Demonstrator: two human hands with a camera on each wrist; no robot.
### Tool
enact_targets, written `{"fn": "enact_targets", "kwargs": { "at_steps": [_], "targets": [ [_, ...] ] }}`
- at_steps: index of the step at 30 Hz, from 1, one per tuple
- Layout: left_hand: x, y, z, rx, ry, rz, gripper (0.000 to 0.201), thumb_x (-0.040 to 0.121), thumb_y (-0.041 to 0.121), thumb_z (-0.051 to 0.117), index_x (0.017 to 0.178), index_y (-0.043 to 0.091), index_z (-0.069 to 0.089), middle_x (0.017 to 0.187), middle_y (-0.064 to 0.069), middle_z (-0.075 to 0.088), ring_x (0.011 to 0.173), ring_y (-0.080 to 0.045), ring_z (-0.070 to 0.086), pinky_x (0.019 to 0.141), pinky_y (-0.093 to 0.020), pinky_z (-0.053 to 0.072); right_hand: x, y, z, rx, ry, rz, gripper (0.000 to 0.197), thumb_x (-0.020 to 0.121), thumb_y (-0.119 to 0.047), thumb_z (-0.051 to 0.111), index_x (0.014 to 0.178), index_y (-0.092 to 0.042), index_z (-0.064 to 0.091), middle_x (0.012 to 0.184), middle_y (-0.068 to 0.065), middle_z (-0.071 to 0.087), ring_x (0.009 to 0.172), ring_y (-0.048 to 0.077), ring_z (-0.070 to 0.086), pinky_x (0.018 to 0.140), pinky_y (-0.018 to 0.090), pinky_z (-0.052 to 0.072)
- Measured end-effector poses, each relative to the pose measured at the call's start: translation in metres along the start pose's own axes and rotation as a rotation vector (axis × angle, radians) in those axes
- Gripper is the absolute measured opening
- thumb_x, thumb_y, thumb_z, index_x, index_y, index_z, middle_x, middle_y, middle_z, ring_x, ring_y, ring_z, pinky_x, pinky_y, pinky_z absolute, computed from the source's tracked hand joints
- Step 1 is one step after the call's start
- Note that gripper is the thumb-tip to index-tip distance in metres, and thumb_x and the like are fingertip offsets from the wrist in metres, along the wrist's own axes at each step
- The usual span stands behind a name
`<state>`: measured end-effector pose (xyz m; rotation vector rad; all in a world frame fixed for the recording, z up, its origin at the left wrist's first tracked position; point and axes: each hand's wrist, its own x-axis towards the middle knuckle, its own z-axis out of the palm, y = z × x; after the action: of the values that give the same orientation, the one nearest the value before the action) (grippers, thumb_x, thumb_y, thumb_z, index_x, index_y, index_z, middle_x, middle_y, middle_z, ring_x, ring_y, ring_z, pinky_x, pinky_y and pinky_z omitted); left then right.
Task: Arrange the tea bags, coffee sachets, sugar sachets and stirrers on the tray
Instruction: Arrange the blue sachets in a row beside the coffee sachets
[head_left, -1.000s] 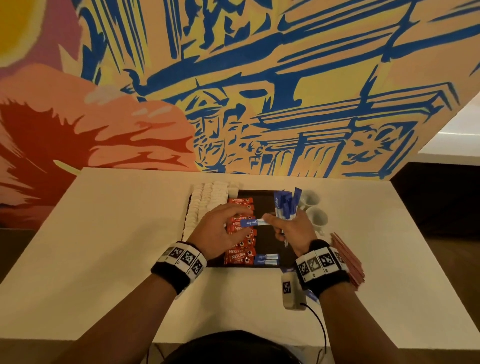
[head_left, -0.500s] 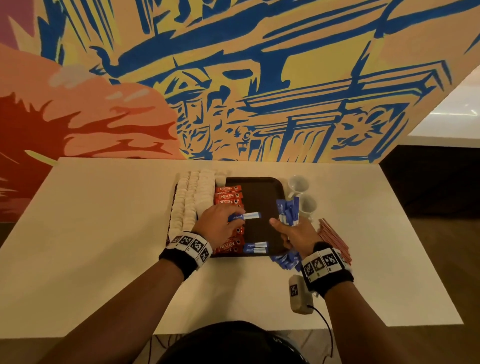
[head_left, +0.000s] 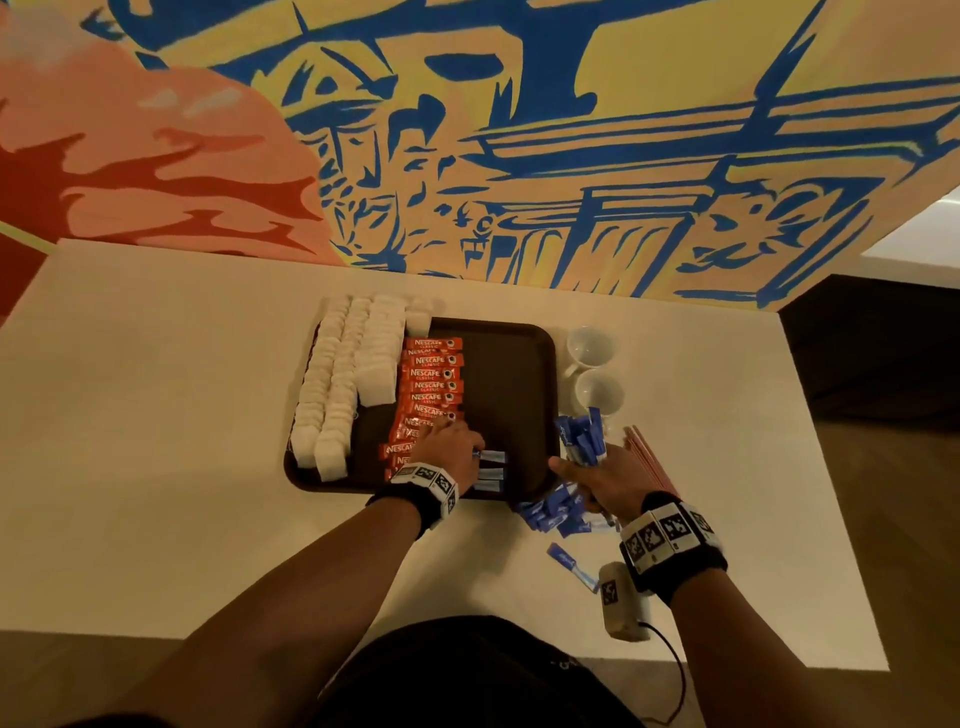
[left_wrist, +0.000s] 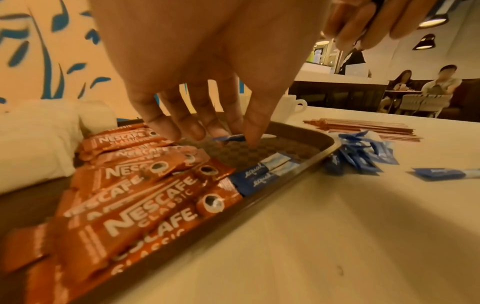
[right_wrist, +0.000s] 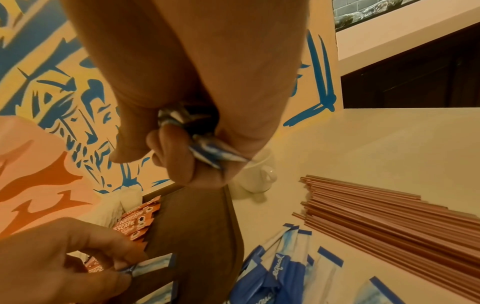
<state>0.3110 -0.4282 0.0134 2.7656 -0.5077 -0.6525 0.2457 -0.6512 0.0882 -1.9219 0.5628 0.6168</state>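
Observation:
A dark brown tray (head_left: 519, 364) holds rows of white tea bags (head_left: 343, 384) on the left and red coffee sachets (head_left: 431, 384) beside them. My left hand (head_left: 452, 447) pinches one blue sugar sachet (right_wrist: 155, 265) low over the tray's front, just behind two sugar sachets (left_wrist: 262, 174) lying there. My right hand (head_left: 597, 478) grips a bundle of blue sugar sachets (head_left: 584, 441) at the tray's right edge. More sugar sachets (head_left: 556, 514) lie loose on the table. Pinkish stirrers (head_left: 647, 457) are stacked to the right.
Two white cups (head_left: 592, 369) stand right of the tray. A single sugar sachet (head_left: 571, 566) and a white device with a cable (head_left: 621, 603) lie near the table's front edge. A painted wall runs behind the table.
My left hand took one sugar sachet from the right hand's bundle and carried it toward the tray's front. My right hand drew back to the tray's right edge.

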Motion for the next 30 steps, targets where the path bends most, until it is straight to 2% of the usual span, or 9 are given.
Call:
{"fn": "enact_targets", "kwargs": {
  "at_steps": [4,9,15,20,22,24,27,28,30],
  "targets": [
    [0.011,0.005,0.011,0.028,0.009,-0.010,0.030,0.094,0.026,0.057,0.123,0.028,0.065,0.132,0.002,0.057,0.129,-0.025,0.040,0.112,-0.046,0.029,0.009,0.002,-0.008,-0.025,-0.011,-0.002,0.028,0.094,-0.032,0.072,0.076,-0.019,0.054,0.057,-0.002,0.055,0.036,0.001,0.047,0.043,0.016,0.041],
    [0.017,0.004,0.016,0.062,-0.011,-0.006,0.033,0.093,0.027,0.059,0.125,0.026,0.064,0.134,0.001,0.055,0.131,-0.025,0.039,0.114,-0.047,0.028,0.017,0.006,-0.013,-0.023,-0.045,0.003,0.024,0.094,-0.034,0.071,0.082,-0.021,0.056,0.059,-0.004,0.056,0.038,0.001,0.048,0.045,0.018,0.042],
    [0.018,0.004,0.017,0.081,-0.007,0.017,0.028,0.093,0.025,0.059,0.120,0.026,0.067,0.127,0.002,0.060,0.129,-0.024,0.041,0.113,-0.046,0.030,0.017,0.001,-0.012,-0.044,-0.066,0.011,0.022,0.094,-0.035,0.071,0.084,-0.024,0.054,0.067,-0.004,0.056,0.053,0.009,0.051,0.050,0.020,0.043],
    [0.014,0.002,0.016,0.086,-0.017,0.032,0.030,0.094,0.028,0.060,0.124,0.025,0.065,0.130,0.002,0.059,0.130,-0.024,0.040,0.114,-0.045,0.029,0.017,-0.003,-0.007,-0.036,-0.076,0.021,0.024,0.093,-0.035,0.072,0.085,-0.023,0.053,0.066,-0.002,0.055,0.050,0.011,0.048,0.047,0.020,0.042],
    [0.013,0.003,0.009,0.005,0.003,0.038,0.032,0.095,0.029,0.059,0.126,0.026,0.064,0.132,0.004,0.057,0.131,-0.023,0.039,0.113,-0.043,0.030,0.017,-0.005,-0.006,-0.041,-0.080,0.014,0.025,0.093,-0.034,0.073,0.083,-0.023,0.053,0.064,-0.003,0.055,0.047,0.009,0.047,0.047,0.020,0.042],
    [0.011,0.007,-0.006,-0.136,0.051,0.070,0.029,0.095,0.032,0.060,0.123,0.028,0.066,0.127,0.006,0.059,0.127,-0.019,0.047,0.110,-0.037,0.036,0.016,-0.008,-0.005,-0.040,-0.092,-0.006,0.027,0.093,-0.033,0.073,0.080,-0.023,0.052,0.054,-0.009,0.054,0.040,0.005,0.046,0.044,0.019,0.040],
    [0.002,0.020,-0.043,-0.493,0.078,0.155,0.025,0.094,0.031,0.066,0.118,0.025,0.070,0.106,0.010,0.067,0.098,-0.004,0.061,0.089,-0.024,0.051,0.016,-0.012,-0.002,-0.033,-0.100,-0.046,0.030,0.094,-0.030,0.073,0.076,-0.024,0.050,0.047,-0.012,0.053,0.033,-0.002,0.044,0.043,0.017,0.038],
    [-0.003,0.024,-0.055,-0.603,0.086,0.192,0.024,0.093,0.030,0.068,0.116,0.025,0.070,0.101,0.013,0.068,0.091,0.000,0.062,0.083,-0.019,0.051,0.016,-0.014,0.000,-0.028,-0.098,-0.058,0.029,0.093,-0.029,0.073,0.076,-0.024,0.050,0.049,-0.012,0.054,0.034,-0.002,0.046,0.044,0.018,0.038],
    [-0.011,0.029,-0.077,-0.730,0.093,0.257,0.024,0.092,0.030,0.070,0.116,0.027,0.070,0.099,0.016,0.068,0.089,0.003,0.062,0.078,-0.010,0.048,0.016,-0.018,0.003,-0.028,-0.107,-0.087,0.028,0.093,-0.029,0.073,0.077,-0.024,0.052,0.049,-0.014,0.055,0.039,-0.001,0.048,0.047,0.019,0.039]
  ]
}}
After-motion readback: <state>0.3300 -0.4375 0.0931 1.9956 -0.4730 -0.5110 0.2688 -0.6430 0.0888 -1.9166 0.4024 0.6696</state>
